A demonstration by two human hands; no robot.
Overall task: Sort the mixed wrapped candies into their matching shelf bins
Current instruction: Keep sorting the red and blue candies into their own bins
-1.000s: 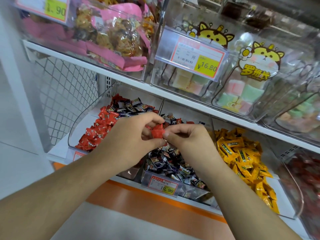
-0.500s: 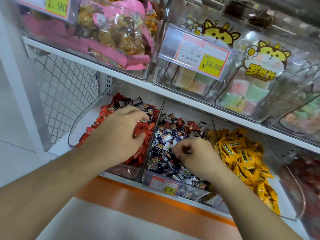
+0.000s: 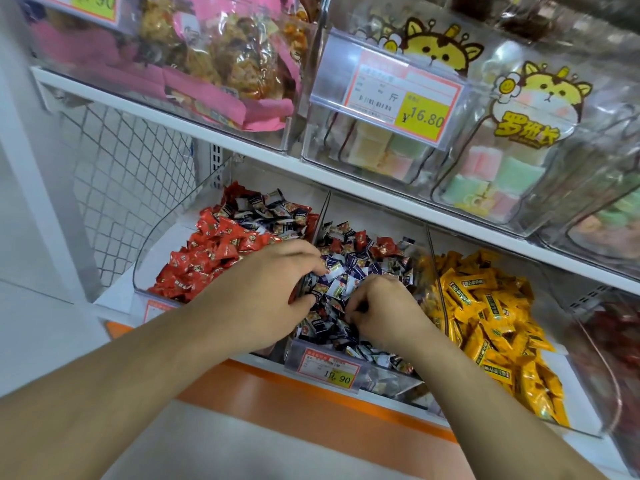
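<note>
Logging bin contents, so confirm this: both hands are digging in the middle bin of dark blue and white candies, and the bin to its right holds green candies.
Not quite. The head view shows the left hand and right hand in the middle bin of dark blue and white candies, but the bin to its right holds yellow candies, not green.
</note>
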